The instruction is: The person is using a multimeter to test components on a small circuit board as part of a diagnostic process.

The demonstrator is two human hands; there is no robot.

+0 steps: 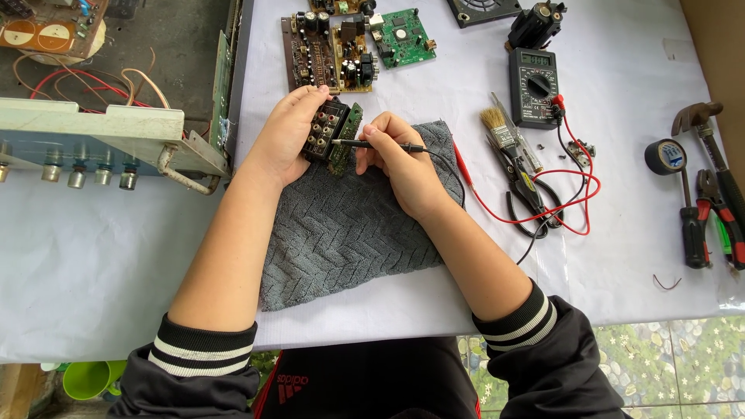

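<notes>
My left hand [285, 132] grips a small green circuit board with a black block of round sockets [332, 132], holding it upright over a grey towel [341, 225]. My right hand [400, 159] pinches a black multimeter probe [353, 143] like a pen, its tip touching the board. The probe's black lead runs right toward a black multimeter [534, 85]. A red probe [462, 164] lies on the cloth-covered table beside the towel, its red lead looping to the meter.
More circuit boards [341, 43] lie beyond the towel. An opened amplifier chassis with knobs [101, 140] stands at left. At right lie a brush [497, 128], scissors [528, 194], black tape roll [666, 155], hammer [702, 116] and pliers [718, 209].
</notes>
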